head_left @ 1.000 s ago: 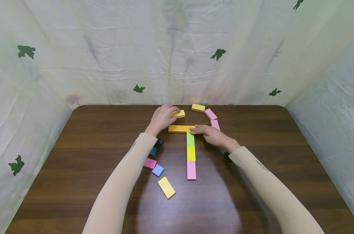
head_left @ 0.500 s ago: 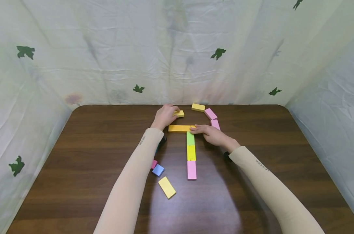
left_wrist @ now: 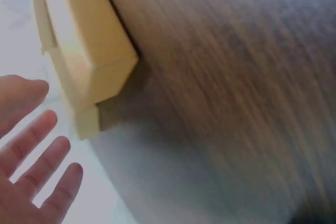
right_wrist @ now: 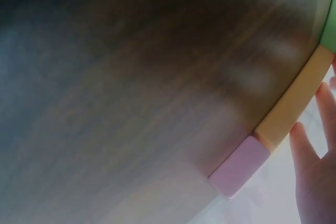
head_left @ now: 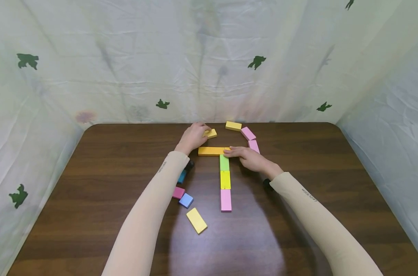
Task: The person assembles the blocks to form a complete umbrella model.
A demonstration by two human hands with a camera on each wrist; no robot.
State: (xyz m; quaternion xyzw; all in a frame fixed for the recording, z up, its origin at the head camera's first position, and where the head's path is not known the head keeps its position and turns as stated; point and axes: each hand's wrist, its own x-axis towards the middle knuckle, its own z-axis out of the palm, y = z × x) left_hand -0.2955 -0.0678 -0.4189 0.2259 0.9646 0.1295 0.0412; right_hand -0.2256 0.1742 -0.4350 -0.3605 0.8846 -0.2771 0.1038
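Note:
In the head view my left hand [head_left: 192, 137] is at a yellow block [head_left: 211, 133] near the table's far edge. The left wrist view shows its fingertips [left_wrist: 63, 145] spread and fairly straight beside this yellow block [left_wrist: 86, 121], with cloth visible between. My right hand [head_left: 252, 159] lies with extended fingers over the right end of an orange bar [head_left: 210, 151], which has a seam there. Fingertips [right_wrist: 296, 129] appear to touch the orange bar [right_wrist: 294, 98] in the right wrist view. Green [head_left: 224, 163], bright yellow [head_left: 225, 180] and pink [head_left: 226, 200] blocks run from the bar towards me.
Another yellow block [head_left: 233, 125] and two pink blocks [head_left: 248, 133] curve beyond the right hand. Under the left forearm lie teal [head_left: 182, 176], magenta [head_left: 178, 193] and blue [head_left: 186, 200] blocks. A pale yellow block [head_left: 196, 220] lies nearer me. Patterned cloth [head_left: 209, 69] hangs behind the table.
My left forearm has swung right, then partly back left. The yellow block by that hand has shifted and turned slightly. The right hand has stayed in place.

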